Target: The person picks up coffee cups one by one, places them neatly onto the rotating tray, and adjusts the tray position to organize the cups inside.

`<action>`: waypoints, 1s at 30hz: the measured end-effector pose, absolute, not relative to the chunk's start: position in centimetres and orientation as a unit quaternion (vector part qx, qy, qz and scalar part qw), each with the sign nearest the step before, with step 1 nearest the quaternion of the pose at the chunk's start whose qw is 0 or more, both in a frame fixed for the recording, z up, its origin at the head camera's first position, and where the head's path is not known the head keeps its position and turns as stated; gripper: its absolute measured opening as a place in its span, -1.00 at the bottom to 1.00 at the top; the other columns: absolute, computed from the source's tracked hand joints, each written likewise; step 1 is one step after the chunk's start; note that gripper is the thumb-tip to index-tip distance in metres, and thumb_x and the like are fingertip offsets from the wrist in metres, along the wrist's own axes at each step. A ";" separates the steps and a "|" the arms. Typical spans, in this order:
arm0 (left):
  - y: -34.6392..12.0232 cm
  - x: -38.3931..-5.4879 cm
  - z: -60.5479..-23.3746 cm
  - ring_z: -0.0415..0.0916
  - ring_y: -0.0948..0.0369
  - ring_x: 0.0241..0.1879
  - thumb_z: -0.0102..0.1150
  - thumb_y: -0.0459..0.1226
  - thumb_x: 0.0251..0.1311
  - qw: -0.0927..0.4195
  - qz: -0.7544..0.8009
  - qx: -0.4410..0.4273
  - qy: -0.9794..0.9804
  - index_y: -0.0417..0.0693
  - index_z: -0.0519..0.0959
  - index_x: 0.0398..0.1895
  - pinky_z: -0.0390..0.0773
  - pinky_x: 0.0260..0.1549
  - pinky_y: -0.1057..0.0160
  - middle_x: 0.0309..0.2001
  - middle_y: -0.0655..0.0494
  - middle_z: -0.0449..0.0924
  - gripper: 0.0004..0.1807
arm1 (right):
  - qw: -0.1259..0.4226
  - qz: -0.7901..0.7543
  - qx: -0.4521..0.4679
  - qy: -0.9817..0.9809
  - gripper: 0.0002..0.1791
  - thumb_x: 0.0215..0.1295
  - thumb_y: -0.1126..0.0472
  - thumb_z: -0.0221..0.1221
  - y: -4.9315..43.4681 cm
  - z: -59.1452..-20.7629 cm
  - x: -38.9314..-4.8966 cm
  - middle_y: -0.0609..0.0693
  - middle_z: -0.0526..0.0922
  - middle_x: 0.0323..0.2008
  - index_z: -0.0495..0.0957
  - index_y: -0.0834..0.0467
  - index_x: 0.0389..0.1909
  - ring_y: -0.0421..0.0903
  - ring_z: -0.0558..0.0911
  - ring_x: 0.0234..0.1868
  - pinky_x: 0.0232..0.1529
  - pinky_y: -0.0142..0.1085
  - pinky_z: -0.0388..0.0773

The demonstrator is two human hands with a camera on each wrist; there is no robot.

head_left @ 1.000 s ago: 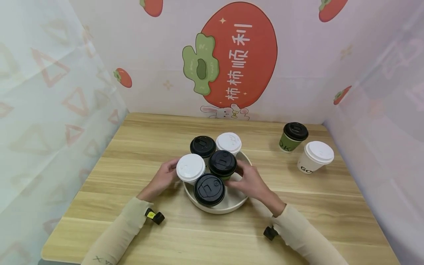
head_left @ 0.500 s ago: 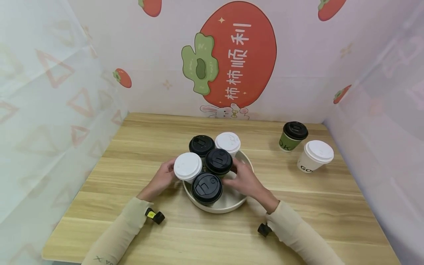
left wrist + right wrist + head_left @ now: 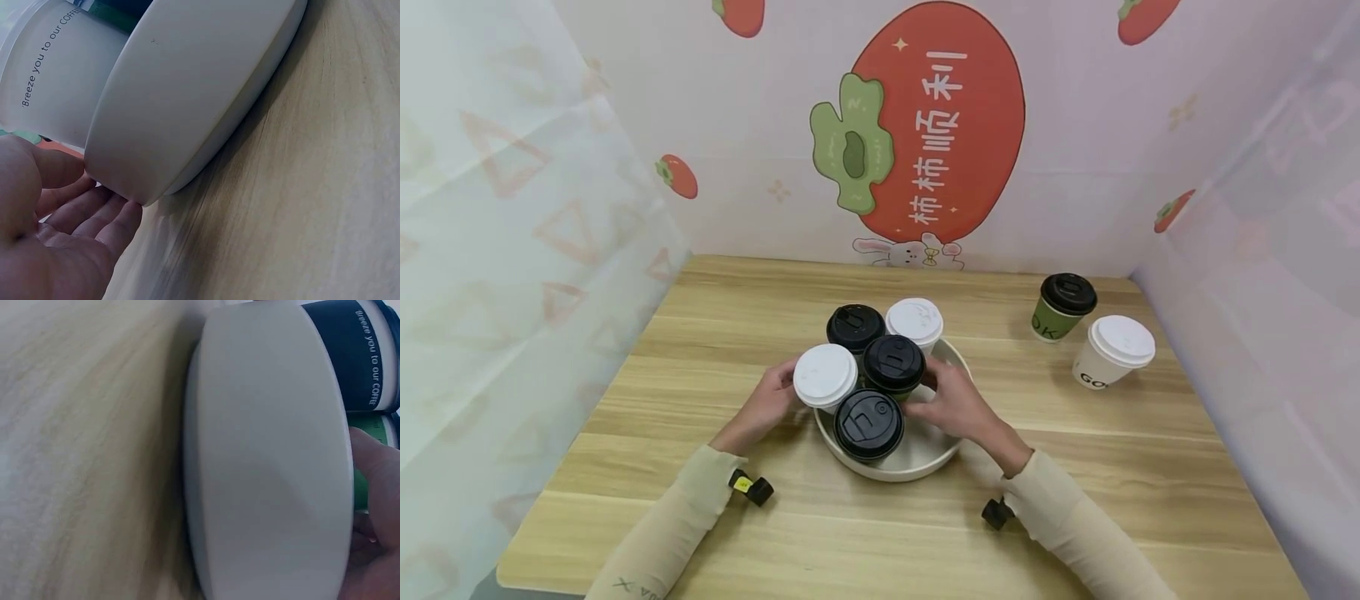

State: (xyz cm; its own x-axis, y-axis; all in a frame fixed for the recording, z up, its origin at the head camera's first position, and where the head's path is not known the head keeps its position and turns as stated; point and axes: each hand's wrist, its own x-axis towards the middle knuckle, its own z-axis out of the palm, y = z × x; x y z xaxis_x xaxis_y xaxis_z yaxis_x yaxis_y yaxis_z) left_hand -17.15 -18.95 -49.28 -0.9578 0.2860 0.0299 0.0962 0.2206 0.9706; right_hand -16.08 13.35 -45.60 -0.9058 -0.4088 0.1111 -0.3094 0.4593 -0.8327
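Observation:
My right hand [image 3: 955,403] reaches over the rim of a round cream tray [image 3: 917,468] and grips a green paper coffee cup [image 3: 893,363] with a black lid. In the right wrist view, the thumb [image 3: 370,450] lies against its green side. At the tray's left, my left hand [image 3: 769,402] is beside a white-lidded paper cup [image 3: 825,375]. The left wrist view shows its extended fingers [image 3: 128,219] touching the tray's outer wall. A black-lidded cup [image 3: 869,425] stands in front, with another black-lidded cup [image 3: 856,327] and a white-lidded cup [image 3: 915,319] behind.
To the right on the wooden table [image 3: 700,292] stand a green cup [image 3: 1054,322] with a black lid and a white cup [image 3: 1093,368] with a white lid. Printed cloth walls [image 3: 737,108] enclose the table's back and sides.
Since a second ago, my right hand has shifted slightly left with the green cup, and the neighbouring cups have edged left too. The left hand stays put; the last half second shows almost no motion.

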 end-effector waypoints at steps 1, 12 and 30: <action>-18.9 -17.2 -49.3 0.30 -0.17 0.52 0.02 -0.45 0.52 0.078 0.611 0.123 0.778 -0.36 0.36 0.51 0.28 0.54 -0.19 0.49 -0.33 0.40 -0.47 | 0.054 -0.475 -0.209 0.853 -0.34 0.12 0.35 0.54 13.4 -45.6 -16.1 0.13 0.74 0.18 0.57 0.22 0.28 0.08 0.69 0.29 0.37 -0.11 0.63; -19.0 -17.3 -49.5 0.25 -0.16 0.56 0.05 -0.42 0.53 0.082 0.611 0.128 0.777 -0.33 0.30 0.56 0.26 0.56 -0.11 0.54 -0.30 0.35 -0.43 | 0.043 -0.452 -0.184 0.872 -0.24 0.21 0.12 0.54 16.7 -44.5 -14.3 0.13 0.68 0.30 0.51 0.18 0.42 0.12 0.68 0.30 0.37 -0.06 0.62; -19.8 -15.6 -49.5 0.40 -0.25 0.46 0.07 -0.37 0.56 0.072 0.611 0.117 0.779 -0.45 0.35 0.48 0.54 0.31 0.37 0.45 -0.41 0.42 -0.48 | -0.015 -0.406 0.036 0.913 -0.26 0.51 -0.06 0.28 32.3 -45.6 -11.6 0.45 0.65 0.21 0.44 0.47 0.37 -0.01 0.79 0.06 -0.17 -0.73 0.55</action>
State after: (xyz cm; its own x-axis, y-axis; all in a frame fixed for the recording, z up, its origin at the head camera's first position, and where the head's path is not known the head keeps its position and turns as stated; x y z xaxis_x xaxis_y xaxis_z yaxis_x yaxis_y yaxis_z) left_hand -15.62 -19.80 -49.50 -0.9625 0.2696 0.0313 0.0946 0.2250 0.9697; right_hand -11.58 32.34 -45.59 -0.9970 0.0770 -0.0015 0.0527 0.6677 -0.7425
